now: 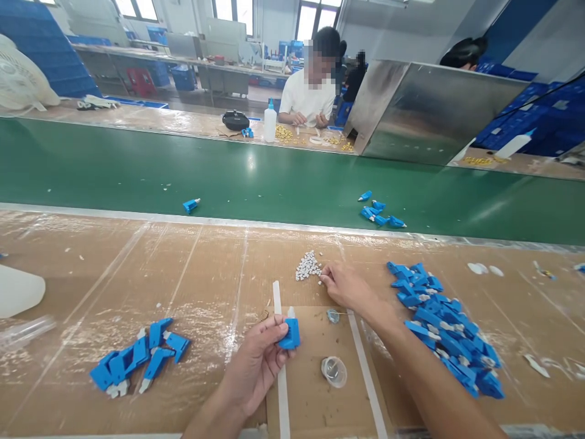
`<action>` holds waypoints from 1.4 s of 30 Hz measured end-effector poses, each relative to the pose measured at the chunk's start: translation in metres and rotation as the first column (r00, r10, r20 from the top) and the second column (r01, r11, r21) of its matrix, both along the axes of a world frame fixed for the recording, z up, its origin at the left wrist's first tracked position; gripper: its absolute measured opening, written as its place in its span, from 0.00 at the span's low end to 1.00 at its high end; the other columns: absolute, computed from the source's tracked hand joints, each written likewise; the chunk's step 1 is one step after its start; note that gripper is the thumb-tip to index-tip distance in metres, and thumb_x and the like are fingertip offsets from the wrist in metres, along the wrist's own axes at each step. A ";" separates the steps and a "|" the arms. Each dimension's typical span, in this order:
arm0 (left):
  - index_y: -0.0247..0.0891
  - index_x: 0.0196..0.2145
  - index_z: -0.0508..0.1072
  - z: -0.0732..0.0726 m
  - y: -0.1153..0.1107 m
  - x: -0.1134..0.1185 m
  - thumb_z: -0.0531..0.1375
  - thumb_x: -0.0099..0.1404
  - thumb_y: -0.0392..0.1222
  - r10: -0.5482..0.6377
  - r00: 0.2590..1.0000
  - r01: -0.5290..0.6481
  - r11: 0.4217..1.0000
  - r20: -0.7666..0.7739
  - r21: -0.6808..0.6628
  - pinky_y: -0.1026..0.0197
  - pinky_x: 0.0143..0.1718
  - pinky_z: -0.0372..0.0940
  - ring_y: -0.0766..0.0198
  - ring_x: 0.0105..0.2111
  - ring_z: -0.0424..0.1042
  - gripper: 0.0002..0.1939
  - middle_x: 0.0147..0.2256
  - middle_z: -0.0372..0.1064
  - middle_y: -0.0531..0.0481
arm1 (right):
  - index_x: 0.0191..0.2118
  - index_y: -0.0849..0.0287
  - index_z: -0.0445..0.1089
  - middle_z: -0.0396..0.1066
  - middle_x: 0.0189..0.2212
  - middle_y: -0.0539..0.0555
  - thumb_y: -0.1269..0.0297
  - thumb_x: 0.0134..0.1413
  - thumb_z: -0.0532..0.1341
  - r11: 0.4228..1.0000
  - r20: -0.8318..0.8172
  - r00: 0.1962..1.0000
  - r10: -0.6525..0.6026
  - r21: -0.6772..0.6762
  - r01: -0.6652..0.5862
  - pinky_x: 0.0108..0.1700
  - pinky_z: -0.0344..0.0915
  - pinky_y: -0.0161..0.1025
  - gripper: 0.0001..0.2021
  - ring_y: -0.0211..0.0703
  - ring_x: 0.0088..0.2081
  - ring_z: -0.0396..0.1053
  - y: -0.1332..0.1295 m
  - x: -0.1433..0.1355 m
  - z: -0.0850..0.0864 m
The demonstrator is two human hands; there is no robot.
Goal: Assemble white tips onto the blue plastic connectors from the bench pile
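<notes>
My left hand [262, 360] holds a blue plastic part [290, 333] with a pale tip pointing up, pinched between thumb and fingers. Beyond it, my right hand [342, 283] reaches to the right edge of a pile of small grey-white pieces [308, 266]. Its thumb and forefinger are closed together, and anything between them is too small to make out. Below that hand, a small clear cup [334, 372] sits on the cardboard mat [306, 402]. A little blue-grey blob [333, 316] lies near a thin stick.
Blue parts form a large heap [450, 329] at right and a smaller group [137, 356] at left. A green belt [274, 183] crosses behind, carrying several blue parts. Beyond it sits a person in a white shirt [307, 97], near a white bottle [270, 122] and a metal panel [439, 110].
</notes>
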State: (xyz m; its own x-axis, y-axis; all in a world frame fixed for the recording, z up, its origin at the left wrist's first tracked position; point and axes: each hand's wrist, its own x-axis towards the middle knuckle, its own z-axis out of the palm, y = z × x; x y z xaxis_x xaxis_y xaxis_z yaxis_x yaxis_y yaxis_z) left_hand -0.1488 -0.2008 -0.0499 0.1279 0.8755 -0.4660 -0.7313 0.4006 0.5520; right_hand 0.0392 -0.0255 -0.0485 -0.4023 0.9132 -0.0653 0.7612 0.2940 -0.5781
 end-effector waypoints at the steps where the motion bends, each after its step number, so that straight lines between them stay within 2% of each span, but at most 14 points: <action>1: 0.32 0.37 0.73 0.001 0.000 0.000 0.63 0.65 0.38 0.004 1.000 -0.004 1.000 0.002 0.005 0.73 0.27 0.64 0.73 0.28 0.67 0.06 0.32 0.68 0.48 | 0.28 0.57 0.68 0.74 0.31 0.57 0.70 0.55 0.59 1.000 -0.032 0.999 -0.011 -0.025 0.010 0.40 0.62 0.41 0.06 0.50 0.37 0.72 -0.002 0.002 0.003; 4: 0.32 0.37 0.73 0.008 0.001 0.000 0.63 0.65 0.39 -0.004 1.000 0.004 1.000 0.009 0.031 0.73 0.27 0.63 0.72 0.28 0.67 0.06 0.32 0.68 0.48 | 0.33 0.58 0.68 0.74 0.28 0.54 0.61 0.61 0.55 0.992 -0.154 0.988 -0.024 -0.127 0.004 0.35 0.67 0.40 0.08 0.46 0.31 0.73 -0.017 0.013 0.017; 7: 0.32 0.37 0.72 0.018 0.003 0.006 0.63 0.65 0.40 -0.014 1.000 0.013 0.998 0.008 0.058 0.73 0.27 0.62 0.72 0.28 0.67 0.07 0.32 0.68 0.48 | 0.40 0.59 0.68 0.74 0.27 0.53 0.53 0.63 0.55 0.966 -0.347 0.937 -0.046 -0.254 -0.047 0.33 0.70 0.38 0.14 0.42 0.28 0.73 -0.048 0.024 0.030; 10: 0.34 0.37 0.71 0.027 0.002 0.016 0.63 0.65 0.42 -0.023 0.999 0.027 0.995 -0.044 0.092 0.71 0.28 0.62 0.71 0.28 0.66 0.08 0.31 0.68 0.49 | 0.38 0.60 0.71 0.73 0.28 0.53 0.51 0.60 0.62 0.905 -0.592 0.782 -0.195 -0.416 -0.090 0.32 0.70 0.36 0.15 0.41 0.29 0.72 -0.085 0.029 0.037; 12: 0.34 0.38 0.71 0.031 0.000 0.024 0.63 0.65 0.43 -0.017 0.994 0.029 0.994 -0.106 0.109 0.71 0.28 0.62 0.71 0.28 0.66 0.09 0.30 0.68 0.49 | 0.37 0.60 0.73 0.74 0.28 0.52 0.52 0.58 0.65 0.878 -0.666 0.691 -0.282 -0.469 -0.093 0.32 0.70 0.36 0.14 0.39 0.29 0.72 -0.107 0.028 0.039; 17: 0.36 0.41 0.73 0.032 -0.006 0.041 0.63 0.65 0.45 0.024 0.973 0.026 0.977 -0.230 0.213 0.69 0.27 0.61 0.70 0.27 0.64 0.11 0.28 0.66 0.52 | 0.36 0.58 0.74 0.74 0.26 0.52 0.56 0.58 0.67 0.871 -0.745 0.572 -0.343 -0.481 -0.103 0.31 0.68 0.36 0.10 0.39 0.27 0.71 -0.135 0.025 0.041; 21: 0.37 0.41 0.74 0.031 -0.010 0.048 0.62 0.67 0.46 0.048 0.946 0.054 0.952 -0.320 0.301 0.67 0.29 0.62 0.68 0.29 0.67 0.10 0.31 0.70 0.49 | 0.34 0.58 0.74 0.71 0.27 0.50 0.59 0.58 0.67 0.873 -0.794 0.509 -0.332 -0.463 -0.154 0.30 0.65 0.35 0.08 0.37 0.27 0.68 -0.141 0.023 0.037; 26: 0.36 0.39 0.73 0.035 -0.014 0.053 0.62 0.67 0.46 0.049 0.946 0.065 0.940 -0.320 0.336 0.65 0.30 0.63 0.65 0.30 0.69 0.10 0.32 0.72 0.47 | 0.32 0.58 0.76 0.65 0.27 0.48 0.59 0.57 0.68 0.865 -0.834 0.427 -0.350 -0.462 -0.193 0.28 0.62 0.34 0.08 0.34 0.25 0.64 -0.145 0.019 0.033; 31: 0.36 0.39 0.72 0.039 -0.015 0.055 0.63 0.66 0.47 0.039 0.944 0.077 0.939 -0.327 0.336 0.64 0.31 0.65 0.64 0.30 0.70 0.12 0.33 0.72 0.46 | 0.31 0.58 0.76 0.64 0.28 0.49 0.58 0.55 0.69 0.873 -0.832 0.419 -0.363 -0.461 -0.160 0.27 0.61 0.33 0.09 0.34 0.25 0.63 -0.147 0.018 0.031; 37: 0.36 0.37 0.73 0.038 -0.014 0.059 0.64 0.64 0.48 0.111 0.929 0.012 0.945 -0.354 0.328 0.64 0.29 0.65 0.65 0.28 0.68 0.12 0.30 0.71 0.48 | 0.32 0.57 0.75 0.65 0.27 0.49 0.60 0.58 0.67 0.908 -0.797 0.513 -0.320 -0.412 -0.073 0.29 0.65 0.35 0.08 0.37 0.27 0.65 -0.149 0.018 0.035; 40: 0.36 0.38 0.72 0.036 -0.015 0.059 0.64 0.65 0.47 0.115 0.925 0.021 0.937 -0.363 0.348 0.64 0.29 0.66 0.65 0.29 0.69 0.11 0.32 0.71 0.48 | 0.31 0.58 0.76 0.67 0.27 0.50 0.61 0.58 0.67 0.895 -0.799 0.508 -0.322 -0.431 -0.111 0.31 0.65 0.36 0.07 0.38 0.28 0.66 -0.147 0.020 0.036; 42: 0.37 0.39 0.73 0.035 -0.015 0.057 0.63 0.66 0.47 0.091 0.924 0.056 0.929 -0.371 0.367 0.63 0.30 0.67 0.65 0.29 0.70 0.10 0.32 0.71 0.48 | 0.29 0.58 0.76 0.67 0.26 0.50 0.61 0.55 0.69 0.856 -0.796 0.482 -0.365 -0.491 -0.162 0.31 0.64 0.35 0.08 0.38 0.28 0.66 -0.143 0.021 0.036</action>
State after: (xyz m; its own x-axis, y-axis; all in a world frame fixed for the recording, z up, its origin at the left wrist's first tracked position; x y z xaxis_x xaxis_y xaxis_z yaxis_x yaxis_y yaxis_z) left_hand -0.0921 -0.2161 -0.0147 -0.0091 0.9923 -0.1237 -0.4450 0.1068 0.8891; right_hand 0.0600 -0.1687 -0.0125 -0.3977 0.9051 -0.1506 -0.1787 -0.2374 -0.9548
